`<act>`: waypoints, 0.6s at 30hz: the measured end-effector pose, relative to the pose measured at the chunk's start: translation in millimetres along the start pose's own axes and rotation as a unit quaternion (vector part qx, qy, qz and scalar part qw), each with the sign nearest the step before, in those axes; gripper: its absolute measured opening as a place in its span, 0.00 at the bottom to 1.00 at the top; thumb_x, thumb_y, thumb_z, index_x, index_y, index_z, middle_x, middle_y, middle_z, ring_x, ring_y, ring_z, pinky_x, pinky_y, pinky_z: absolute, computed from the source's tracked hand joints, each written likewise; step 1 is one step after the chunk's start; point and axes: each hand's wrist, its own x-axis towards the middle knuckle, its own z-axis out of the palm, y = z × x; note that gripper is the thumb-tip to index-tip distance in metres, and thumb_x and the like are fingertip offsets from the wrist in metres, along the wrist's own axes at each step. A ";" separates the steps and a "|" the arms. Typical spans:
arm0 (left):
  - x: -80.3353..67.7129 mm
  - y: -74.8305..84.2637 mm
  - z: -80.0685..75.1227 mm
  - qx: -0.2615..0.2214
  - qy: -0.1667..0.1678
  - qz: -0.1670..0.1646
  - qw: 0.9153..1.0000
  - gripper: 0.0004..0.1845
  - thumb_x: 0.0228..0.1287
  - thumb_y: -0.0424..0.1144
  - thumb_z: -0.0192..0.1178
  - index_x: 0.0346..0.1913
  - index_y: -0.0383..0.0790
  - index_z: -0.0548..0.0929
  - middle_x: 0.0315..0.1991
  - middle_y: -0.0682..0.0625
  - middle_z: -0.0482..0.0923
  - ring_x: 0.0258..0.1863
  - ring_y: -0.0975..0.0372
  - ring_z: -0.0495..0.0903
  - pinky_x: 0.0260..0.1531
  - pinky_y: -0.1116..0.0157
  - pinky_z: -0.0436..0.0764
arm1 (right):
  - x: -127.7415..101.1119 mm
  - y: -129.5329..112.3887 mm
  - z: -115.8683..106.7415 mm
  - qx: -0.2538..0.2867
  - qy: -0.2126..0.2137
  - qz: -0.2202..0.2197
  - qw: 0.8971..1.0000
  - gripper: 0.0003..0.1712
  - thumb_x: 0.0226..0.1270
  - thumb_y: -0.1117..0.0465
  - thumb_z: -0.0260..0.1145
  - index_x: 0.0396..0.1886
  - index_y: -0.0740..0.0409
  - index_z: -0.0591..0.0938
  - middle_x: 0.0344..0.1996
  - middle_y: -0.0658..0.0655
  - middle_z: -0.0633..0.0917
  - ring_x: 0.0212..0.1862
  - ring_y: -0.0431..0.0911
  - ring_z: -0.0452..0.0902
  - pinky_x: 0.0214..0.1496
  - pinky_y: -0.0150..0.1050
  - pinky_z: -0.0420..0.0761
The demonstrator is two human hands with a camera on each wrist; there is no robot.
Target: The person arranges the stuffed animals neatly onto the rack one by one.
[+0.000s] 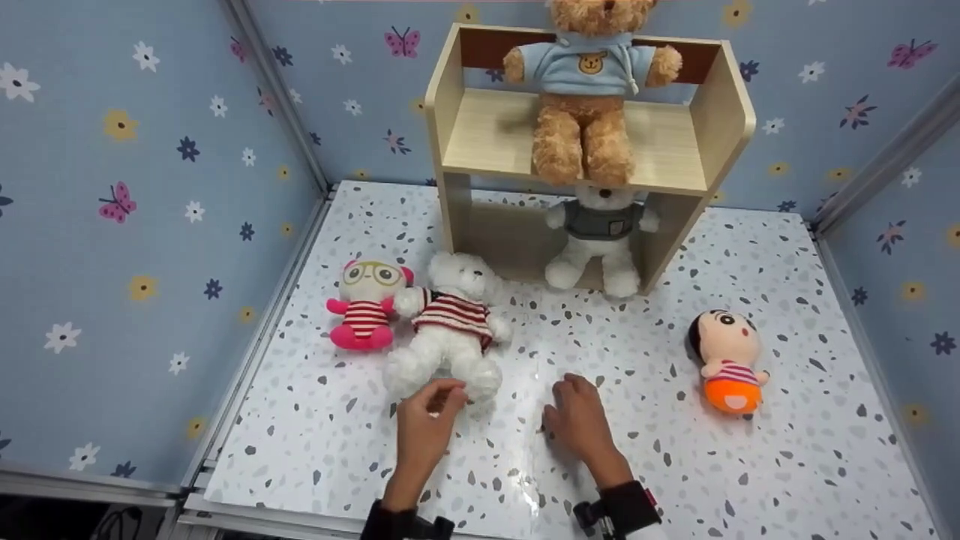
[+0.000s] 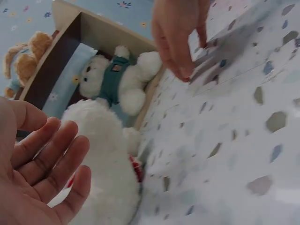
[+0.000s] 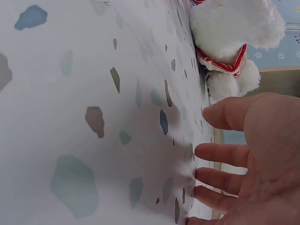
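A white teddy bear in a red-striped shirt (image 1: 450, 330) lies on its back on the speckled floor (image 1: 660, 465). My left hand (image 1: 442, 396) hovers at the bear's near leg (image 2: 108, 164), fingers (image 2: 56, 159) loosely spread and holding nothing. My right hand (image 1: 568, 391) is a short way to the right of the bear, palm down, with its fingertips (image 3: 206, 176) resting on the floor. It holds nothing. The right wrist view shows the bear's body (image 3: 234, 33) beyond the right hand (image 3: 206, 154).
A pink doll with glasses (image 1: 365, 304) sits left of the bear, and a boy doll in orange (image 1: 727, 360) lies at the right. A wooden shelf (image 1: 724, 112) at the back holds a brown bear (image 1: 585, 90) on top and a white bear in a grey vest (image 1: 600, 240) below. Flowered walls (image 1: 150, 225) enclose the floor.
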 end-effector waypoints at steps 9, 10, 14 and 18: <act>58.4 23.8 -52.6 0.072 0.057 0.084 0.992 0.06 0.63 0.37 0.63 0.41 0.48 0.85 0.32 0.54 0.85 0.31 0.65 0.81 0.33 0.69 0.79 | -0.1 2.1 -2.9 0.016 -0.003 -0.001 1.000 0.20 0.59 0.58 0.68 0.50 0.63 0.80 0.61 0.67 0.74 0.64 0.63 0.67 0.67 0.54 0.68; 64.4 24.2 -55.2 0.087 0.056 0.087 0.991 0.06 0.63 0.37 0.63 0.41 0.48 0.85 0.32 0.54 0.85 0.32 0.65 0.81 0.34 0.68 0.79 | 0.1 1.9 -2.8 0.018 -0.005 0.003 1.000 0.20 0.59 0.58 0.67 0.50 0.62 0.80 0.61 0.66 0.74 0.65 0.62 0.67 0.67 0.54 0.68; 84.6 24.3 -59.8 0.158 0.040 0.085 0.983 0.07 0.61 0.37 0.63 0.42 0.47 0.84 0.37 0.53 0.84 0.39 0.61 0.81 0.44 0.61 0.78 | 0.2 0.7 -1.7 0.025 -0.012 0.011 1.000 0.20 0.59 0.58 0.68 0.50 0.63 0.80 0.62 0.66 0.74 0.65 0.62 0.67 0.68 0.53 0.68; 100.6 23.5 -60.9 0.219 0.008 0.059 0.974 0.13 0.60 0.39 0.64 0.48 0.42 0.82 0.44 0.45 0.80 0.47 0.53 0.78 0.50 0.54 0.74 | 0.6 -0.3 0.2 0.028 -0.007 0.012 1.000 0.20 0.58 0.58 0.68 0.49 0.62 0.80 0.61 0.66 0.74 0.65 0.62 0.67 0.68 0.53 0.68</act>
